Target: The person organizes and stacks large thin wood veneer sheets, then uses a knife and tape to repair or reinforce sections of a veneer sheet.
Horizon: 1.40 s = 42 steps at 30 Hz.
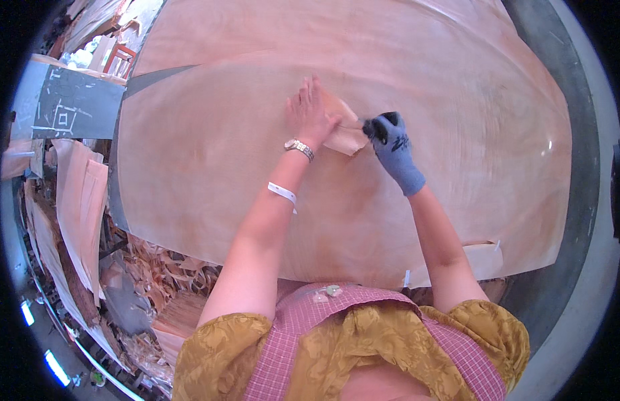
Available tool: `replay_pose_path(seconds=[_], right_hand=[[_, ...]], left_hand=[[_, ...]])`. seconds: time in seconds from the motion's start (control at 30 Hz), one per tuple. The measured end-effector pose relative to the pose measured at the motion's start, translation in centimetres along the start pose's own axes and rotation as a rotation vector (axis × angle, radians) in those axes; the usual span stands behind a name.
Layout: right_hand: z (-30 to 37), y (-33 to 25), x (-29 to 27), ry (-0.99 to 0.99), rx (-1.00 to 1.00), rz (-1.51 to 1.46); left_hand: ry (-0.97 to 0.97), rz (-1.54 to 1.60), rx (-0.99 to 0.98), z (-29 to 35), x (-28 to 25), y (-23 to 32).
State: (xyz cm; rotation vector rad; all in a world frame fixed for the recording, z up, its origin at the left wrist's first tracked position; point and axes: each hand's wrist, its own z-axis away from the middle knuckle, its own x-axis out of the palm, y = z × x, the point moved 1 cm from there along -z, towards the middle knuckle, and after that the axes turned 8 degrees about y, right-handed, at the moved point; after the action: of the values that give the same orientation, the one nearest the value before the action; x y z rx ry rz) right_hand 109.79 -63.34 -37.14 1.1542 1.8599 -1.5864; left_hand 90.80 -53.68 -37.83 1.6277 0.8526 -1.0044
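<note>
My bare left hand (309, 115) lies with its fingers stretched out on a small loose piece of wood veneer (345, 142), its thumb pointing to the right. A metal watch and a white band are on that wrist and forearm. In a blue-grey glove with dark fingertips, my right hand (390, 137) is closed around a small knife (361, 123). The thin tip points left, against the loose piece close to my left thumb. Most of the handle is hidden in my fist. Underneath spreads a large pinkish-tan veneer sheet (216, 167).
A dark table edge (580, 154) curves along the right. Veneer strips (81, 200) hang at the left, above a heap of torn veneer scraps (166, 271). A grey panel with white tape marks (76, 103) stands at the far left. A cut flap (482, 259) lies near the front right.
</note>
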Motion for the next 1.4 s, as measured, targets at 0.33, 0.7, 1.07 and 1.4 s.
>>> replay_pose_path(seconds=[0.33, 0.7, 1.07, 1.4], right_hand=[[8.6, -1.7, -3.1, -0.564, -0.081, -0.071], [7.3, -5.4, -7.5, -0.131, 0.109, -0.471], [7.9, -12.8, 2.1, -0.662, 0.613, -1.217], [5.8, -9.5, -8.5, -0.603, 0.563, -0.782]], left_hand=[[0.005, 0.058, -0.054, -0.2, 0.4, 0.4], [-0.16, -0.018, -0.108, -0.8, 0.2, 0.4], [-0.116, 0.103, -0.031, -1.4, 0.6, -0.2], [0.0, 0.089, 0.0, -0.1, 0.3, -0.2]])
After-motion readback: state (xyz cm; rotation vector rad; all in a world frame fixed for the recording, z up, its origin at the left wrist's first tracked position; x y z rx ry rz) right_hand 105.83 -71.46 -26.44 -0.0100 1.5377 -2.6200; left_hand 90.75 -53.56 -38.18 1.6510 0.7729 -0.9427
